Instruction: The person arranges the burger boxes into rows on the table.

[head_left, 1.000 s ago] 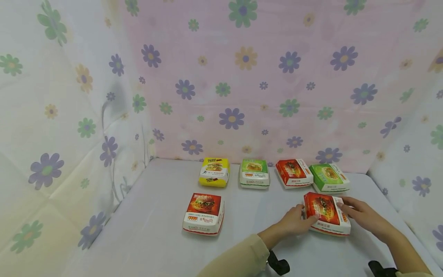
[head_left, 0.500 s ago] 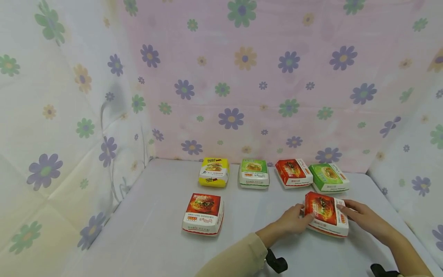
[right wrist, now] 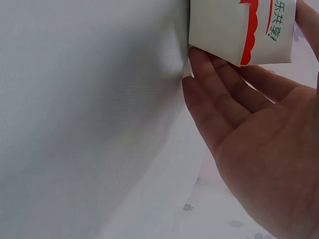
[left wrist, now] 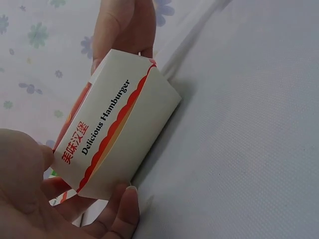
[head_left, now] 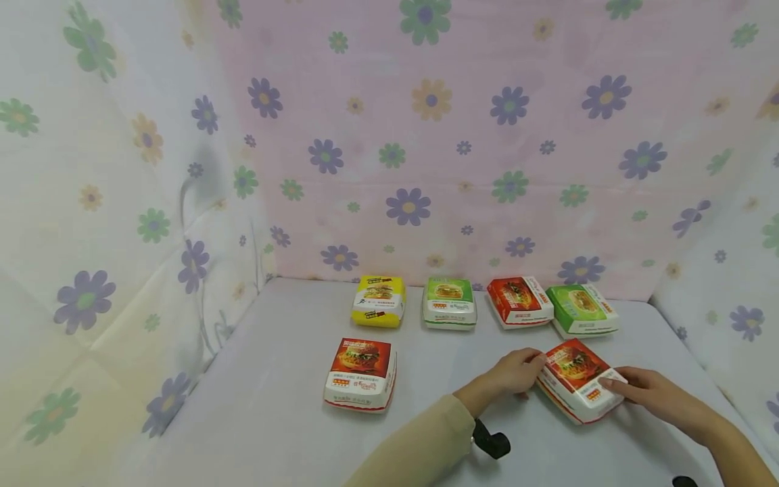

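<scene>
A red and white hamburger box (head_left: 578,372) is between both hands at the right of the table in the head view. My left hand (head_left: 513,372) pinches its left corner, thumb on top; in the left wrist view its fingers curl under the edge of the box (left wrist: 112,129). My right hand (head_left: 660,400) grips the opposite side, thumb on the lid, and in the right wrist view its fingers (right wrist: 224,94) lie along the lower side of the box (right wrist: 224,37). The box sits turned at an angle, on or just above the white cloth.
Along the back stand a yellow burger box (head_left: 379,302), a green one (head_left: 450,304), a red one (head_left: 520,302) and another green one (head_left: 583,310). Another red box (head_left: 360,375) stands front left. Flowered cloth walls (head_left: 426,169) enclose the table (head_left: 262,406).
The held box has turned clockwise, its white end swinging toward the near right. My left hand has shifted slightly to its far-left corner, and my right hand has come a little nearer.
</scene>
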Available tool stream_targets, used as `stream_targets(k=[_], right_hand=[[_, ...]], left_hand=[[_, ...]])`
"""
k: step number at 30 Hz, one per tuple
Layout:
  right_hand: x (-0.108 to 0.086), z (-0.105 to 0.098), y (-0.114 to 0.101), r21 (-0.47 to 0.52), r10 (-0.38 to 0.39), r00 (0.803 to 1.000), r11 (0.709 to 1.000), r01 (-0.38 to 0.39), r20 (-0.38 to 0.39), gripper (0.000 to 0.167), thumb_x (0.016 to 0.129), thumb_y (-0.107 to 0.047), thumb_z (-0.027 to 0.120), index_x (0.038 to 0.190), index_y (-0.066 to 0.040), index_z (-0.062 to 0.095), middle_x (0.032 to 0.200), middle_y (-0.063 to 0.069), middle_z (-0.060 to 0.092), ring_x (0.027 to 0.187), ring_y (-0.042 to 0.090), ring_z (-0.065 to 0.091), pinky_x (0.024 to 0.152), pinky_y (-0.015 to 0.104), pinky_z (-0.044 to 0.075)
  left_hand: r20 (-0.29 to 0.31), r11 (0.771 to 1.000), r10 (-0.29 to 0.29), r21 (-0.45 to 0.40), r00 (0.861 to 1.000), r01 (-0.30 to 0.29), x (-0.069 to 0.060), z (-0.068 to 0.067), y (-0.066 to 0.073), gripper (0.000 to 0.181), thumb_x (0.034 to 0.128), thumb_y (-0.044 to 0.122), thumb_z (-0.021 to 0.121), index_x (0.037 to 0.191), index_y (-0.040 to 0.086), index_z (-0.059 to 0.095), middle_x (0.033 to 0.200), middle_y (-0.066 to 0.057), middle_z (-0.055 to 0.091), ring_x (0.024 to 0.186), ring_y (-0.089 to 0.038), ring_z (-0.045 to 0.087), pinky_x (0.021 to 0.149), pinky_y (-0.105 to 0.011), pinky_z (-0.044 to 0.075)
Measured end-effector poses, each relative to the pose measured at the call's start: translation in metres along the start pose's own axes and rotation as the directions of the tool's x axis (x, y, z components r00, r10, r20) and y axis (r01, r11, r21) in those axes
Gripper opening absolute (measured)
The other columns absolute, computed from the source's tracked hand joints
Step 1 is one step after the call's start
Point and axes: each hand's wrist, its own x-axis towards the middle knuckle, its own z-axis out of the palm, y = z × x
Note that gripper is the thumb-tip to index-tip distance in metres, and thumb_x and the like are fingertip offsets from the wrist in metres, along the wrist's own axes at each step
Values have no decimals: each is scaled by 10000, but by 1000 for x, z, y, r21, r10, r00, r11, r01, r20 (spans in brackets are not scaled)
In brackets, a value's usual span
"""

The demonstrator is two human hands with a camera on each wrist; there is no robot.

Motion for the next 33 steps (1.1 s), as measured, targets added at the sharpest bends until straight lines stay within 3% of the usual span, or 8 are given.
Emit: stream_targets(k=[3, 7, 12, 16, 20, 26, 33], right_hand=[[-2, 1, -2, 14, 1, 1000, 1000, -1, 12, 749, 1079, -429, 470, 1442, 216, 357, 1363, 335, 567, 1205, 414, 603, 926, 547, 532], [-1, 1, -5, 18, -2, 1000, 1000, 1, 15, 756, 1077, -424, 473, 1443, 224, 342, 1364, 332, 560, 1201, 380, 604, 918, 472, 560], [-1, -3, -6, -3, -13, 1000, 1000, 13, 23, 770, 1077, -432, 470, 1493, 186, 274, 1436, 405, 437, 1240, 420, 553, 893, 445, 567], [-1, -5, -7, -23, -27, 999, 999, 28, 18, 780, 1086, -435, 449, 1509, 178, 216, 1452, 467, 355, 1258, 495, 526, 901, 493, 568], [2, -8, -10, -38, -56, 998, 998, 56, 6, 760, 1100, -425, 415, 1493, 199, 228, 1459, 477, 333, 1269, 546, 495, 908, 514, 565], [9, -10, -15, -19, -84, 996, 996, 85, 17, 687, 1103, -410, 409, 1470, 168, 357, 1467, 424, 389, 1253, 476, 523, 899, 551, 549], [13, -9, -13, 24, -67, 997, 998, 66, 35, 691, 1104, -416, 400, 1481, 160, 351, 1469, 401, 402, 1264, 436, 508, 933, 583, 517]], left_hand=[[-8, 999, -11, -30, 1000, 11, 2, 1, 1, 377, 1074, 434, 484, 1326, 210, 653, 1021, 36, 597, 732, -146, 545, 583, -313, 504], [-8, 997, -17, -81, 1000, 16, 2, 0, 2, 370, 1075, 421, 491, 1311, 192, 659, 991, 32, 594, 744, -149, 545, 596, -320, 512], [6, 994, -17, -110, 1000, 17, 1, -3, 4, 391, 1074, 426, 491, 1349, 183, 626, 1044, 10, 609, 754, -162, 556, 608, -324, 516], [-56, 991, -74, -116, 996, 67, -7, -1, 5, 528, 1047, 501, 512, 1426, 133, 532, 1107, -50, 606, 707, -179, 554, 595, -333, 505], [-135, 981, -159, -134, 978, 141, -18, 5, 6, 683, 998, 546, 582, 1465, 65, 452, 1194, -123, 579, 613, -228, 537, 557, -347, 477], [-121, 972, -206, -138, 971, 189, -33, 13, 8, 834, 930, 542, 692, 1510, 31, 377, 1412, -166, 514, 602, -238, 553, 588, -383, 533], [-115, 968, -232, -129, 966, 217, -34, 22, 7, 888, 893, 538, 740, 1500, -1, 380, 1373, -160, 537, 591, -226, 564, 580, -389, 550]])
